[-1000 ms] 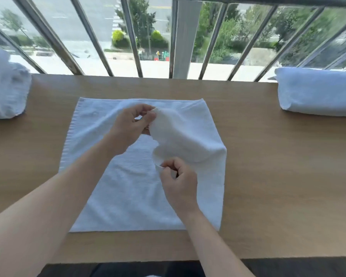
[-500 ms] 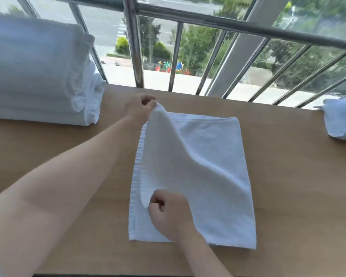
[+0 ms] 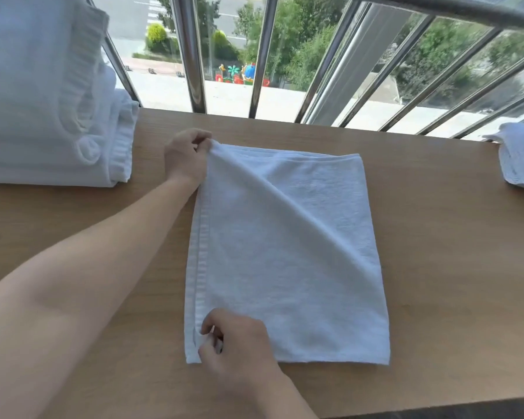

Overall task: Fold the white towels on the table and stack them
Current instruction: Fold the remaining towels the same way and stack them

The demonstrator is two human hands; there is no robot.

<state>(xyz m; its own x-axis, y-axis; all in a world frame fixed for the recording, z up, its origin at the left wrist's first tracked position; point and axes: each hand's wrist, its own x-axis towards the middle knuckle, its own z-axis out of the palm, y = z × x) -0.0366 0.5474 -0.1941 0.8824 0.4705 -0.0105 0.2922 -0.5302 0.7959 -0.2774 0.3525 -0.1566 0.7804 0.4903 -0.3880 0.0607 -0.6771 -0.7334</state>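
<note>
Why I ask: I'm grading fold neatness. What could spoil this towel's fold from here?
1. A diagonal ridge runs across the towel from the corner pinched by the left hand. Setting it down unsmoothed would likely leave a wrinkle.
2. Along the left side, the lower layer's hem shows beyond the top layer, between that hand and the right hand. Releasing now may leave the edges misaligned.

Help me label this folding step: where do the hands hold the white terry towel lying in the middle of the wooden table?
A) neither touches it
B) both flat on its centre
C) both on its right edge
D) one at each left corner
D: the left hand pinches the far left corner of the white terry towel, and the right hand pinches its near left corner.
</note>
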